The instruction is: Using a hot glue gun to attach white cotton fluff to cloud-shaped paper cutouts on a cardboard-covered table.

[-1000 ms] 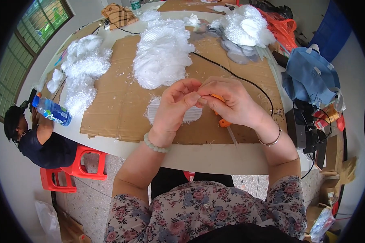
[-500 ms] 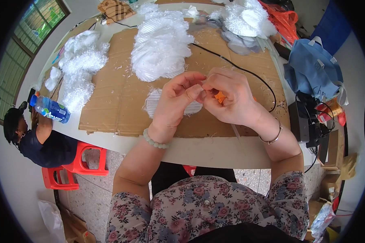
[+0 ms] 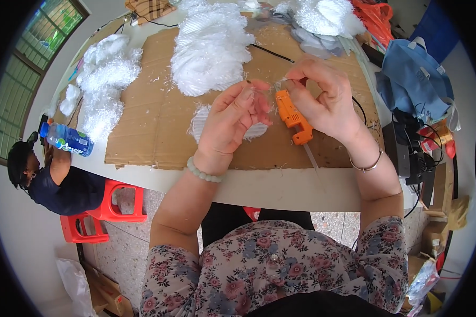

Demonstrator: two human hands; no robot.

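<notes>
My left hand [image 3: 235, 113] is raised over the cardboard, thumb near the curled forefinger; whatever sits between them is too fine to make out. A short distance to its right, my right hand [image 3: 322, 98] pinches a small wispy white bit [image 3: 281, 83] between thumb and forefinger. Below that hand an orange glue gun [image 3: 291, 113] lies on the cardboard, a pale glue stick [image 3: 311, 157] poking out of its back end. Partly hidden behind my left hand is a white ribbed, fluffy piece [image 3: 201, 124].
A tall pile of fluffy white pieces [image 3: 209, 53] rests on the cardboard sheet [image 3: 143, 111]. More white fluff [image 3: 103, 95] and a blue-capped bottle [image 3: 69, 140] are at left, near a seated person [image 3: 63, 179]. At right are a blue bag [image 3: 415, 79] and cables.
My hands have drawn apart, the right one moving up and to the right. The glue gun, mostly hidden behind it before, now shows. The whole view has shifted slightly.
</notes>
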